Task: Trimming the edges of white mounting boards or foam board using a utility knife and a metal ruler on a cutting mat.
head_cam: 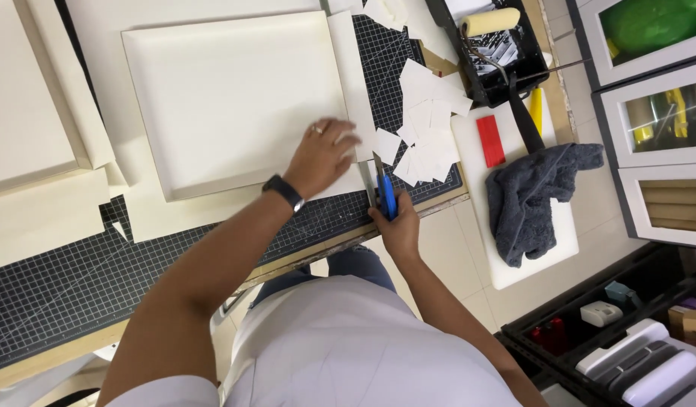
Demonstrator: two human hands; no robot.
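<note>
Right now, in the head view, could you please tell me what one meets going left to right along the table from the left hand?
Left hand → blue-handled scissors in the right hand → pile of paper squares → red block → grey towel.

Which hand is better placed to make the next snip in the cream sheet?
Probably the right hand: it already grips the blue-handled scissors at the cream sheet edge. The left hand lies flat, pinning the sheet.

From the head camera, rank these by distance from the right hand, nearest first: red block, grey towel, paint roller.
From the right hand:
1. Red block, up and right on the white board.
2. Grey towel, farther right, draped over the board; close to the block's distance.
3. Paint roller, far top, in the black tray.
</note>
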